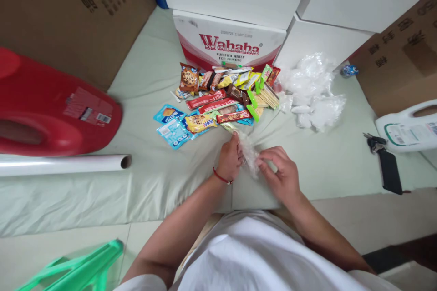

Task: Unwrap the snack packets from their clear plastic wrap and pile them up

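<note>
My left hand (231, 157) is closed around a crumpled piece of clear plastic wrap (250, 154); a pale green and yellow strip sticks out past the thumb, and what is inside I cannot make out. The wrap's lower end is pinched between the thumb and fingers of my right hand (282, 173). Just beyond my hands lies a heap of packaged snacks: a yellow cookie packet (200, 122), red stick packets (206, 99), blue packets (174, 132) and a brown cookie packet (189, 77). To their right sits a pile of crumpled clear plastic (309, 86).
A Wahaha carton (228, 43) stands behind the snacks. On the left are a red jug (54, 104), a white roll (64, 163) and a brown box (71, 18). Keys with a black case (389, 170) and a white bottle (409, 129) lie right. A green stool (78, 268) is below.
</note>
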`<state>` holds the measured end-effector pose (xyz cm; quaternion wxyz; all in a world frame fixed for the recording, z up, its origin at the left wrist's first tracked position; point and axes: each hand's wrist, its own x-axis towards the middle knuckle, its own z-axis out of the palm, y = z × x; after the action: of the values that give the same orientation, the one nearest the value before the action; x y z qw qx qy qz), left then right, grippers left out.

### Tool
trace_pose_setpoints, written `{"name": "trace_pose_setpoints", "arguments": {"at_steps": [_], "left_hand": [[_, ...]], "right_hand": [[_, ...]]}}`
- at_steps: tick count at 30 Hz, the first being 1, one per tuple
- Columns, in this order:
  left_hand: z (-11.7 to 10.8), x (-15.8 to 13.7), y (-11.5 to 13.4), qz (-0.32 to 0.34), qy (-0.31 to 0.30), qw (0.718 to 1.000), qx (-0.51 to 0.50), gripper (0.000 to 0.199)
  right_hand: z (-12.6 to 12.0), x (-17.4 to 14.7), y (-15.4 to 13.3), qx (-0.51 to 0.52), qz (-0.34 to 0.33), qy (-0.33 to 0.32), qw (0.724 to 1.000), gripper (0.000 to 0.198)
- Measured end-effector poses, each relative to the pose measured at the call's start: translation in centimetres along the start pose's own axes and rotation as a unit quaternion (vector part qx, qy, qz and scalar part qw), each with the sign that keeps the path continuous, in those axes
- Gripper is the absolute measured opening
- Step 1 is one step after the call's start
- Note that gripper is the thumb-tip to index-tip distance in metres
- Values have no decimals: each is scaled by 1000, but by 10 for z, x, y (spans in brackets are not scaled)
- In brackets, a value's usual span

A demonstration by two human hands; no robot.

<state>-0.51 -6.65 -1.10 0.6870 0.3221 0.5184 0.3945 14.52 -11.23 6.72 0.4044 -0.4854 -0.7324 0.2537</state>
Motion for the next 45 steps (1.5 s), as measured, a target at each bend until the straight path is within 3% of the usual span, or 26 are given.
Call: {"name": "trace_pose_setpoints", "arguments": {"at_steps": [2,4,7,11,17,22,24,27,33,35,38,40,42,45], "left_hand": [[-4,-5,8,-7,-4,1000,-19,57],[-9,-10,17,-15,-34,999,-25,62],[-20,-17,27,-31,-100,995,8,62],[-30,-22,32,-53,-132,989,37,59],[-26,-23,31,-83,-90,992,-35,54],[-19,-21,31,-96,-88,990,-61,57],[-20,-21,31,-108,-99,987,-72,59],[-28,-23,34,-130,-131,980,-78,63],[-50,-41,36,-129,-184,974,31,69],[-49,-47,34,-125,-197,970,63,70],[-39,-51,29,-115,-170,977,53,71],[-28,-53,24,-89,-115,989,38,71],[-16,-56,18,-55,-62,995,46,71],[-1,-62,10,-8,-31,994,101,68]], "right_hand": [[-16,8,9,72,97,-21,992,13],[-31,15,20,129,176,-24,976,20],[-50,23,37,187,244,-27,951,26],[-64,29,55,237,304,-10,923,33],[-57,8,61,319,312,14,895,51],[-31,-20,71,278,361,-14,890,79],[-26,-23,77,266,377,-49,886,66],[-36,-17,84,229,361,-81,900,43],[-76,10,102,166,315,-120,927,37],[-80,17,108,130,301,-80,941,36],[-77,18,108,46,271,55,960,34],[-72,9,101,44,289,91,952,37],[-67,-4,89,105,348,64,929,50],[-54,-22,70,222,409,12,885,62]]}}
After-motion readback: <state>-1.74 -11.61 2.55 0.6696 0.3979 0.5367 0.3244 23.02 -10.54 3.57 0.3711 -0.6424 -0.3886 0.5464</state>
